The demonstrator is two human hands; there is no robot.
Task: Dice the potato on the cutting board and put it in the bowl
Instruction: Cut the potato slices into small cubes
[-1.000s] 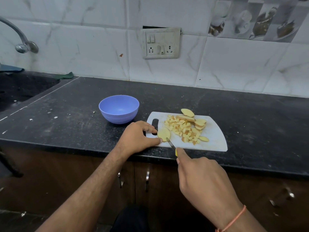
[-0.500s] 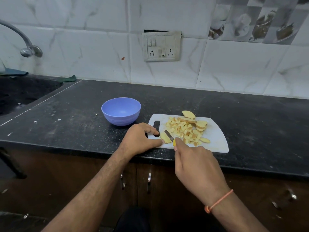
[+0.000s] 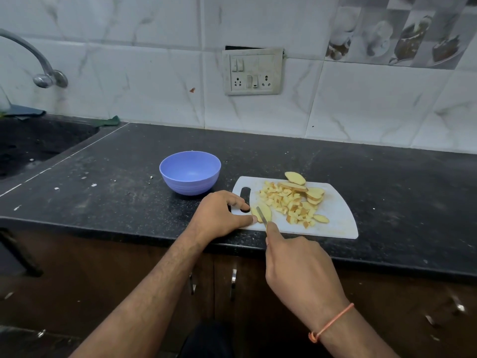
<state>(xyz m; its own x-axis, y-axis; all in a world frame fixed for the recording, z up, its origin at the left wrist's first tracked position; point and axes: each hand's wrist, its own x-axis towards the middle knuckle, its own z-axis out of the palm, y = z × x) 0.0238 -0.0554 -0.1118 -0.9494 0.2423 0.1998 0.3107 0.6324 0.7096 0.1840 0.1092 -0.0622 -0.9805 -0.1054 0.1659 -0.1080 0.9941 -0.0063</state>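
1. Currently mid-dicing: right hand (image 3: 302,270) was clenched around a small knife (image 3: 261,215), yellow handle mostly hidden in the fist, blade laid lengthwise across one potato slice (image 3: 261,212) at the board's 8 o'clock corner.
2. Left hand (image 3: 219,215) pinned that slice, thumb tip touching its near end and fingers curled by the handle slot; it was pressing, not gripping around anything.
3. White cutting board (image 3: 338,223) sat at the counter's near edge. Diced potato pile (image 3: 286,201) covered the board centre; uncut slices (image 3: 313,195) were stacked at 1–2 o'clock of the pile.
4. Blue bowl (image 3: 190,173) stood just beside the board, at its 10 o'clock, not touching it. It looked empty, so no transfer had been done.
5. Judgement: roughly half the cutting was done. The slice needed strips, then crosscuts.
6. Next move calls for: keeping the left fingertips clear of the blade line and holding the slice flat; it's thin and likely slick, so it could skid.
7. Counts: one bowl, one board, one knife. Uncut slices: about six. That's one under the blade, one alone at 5 o'clock of the pile, about four at the far side; the stack overlaps, so the exact number is unclear. Dice were too many to count.
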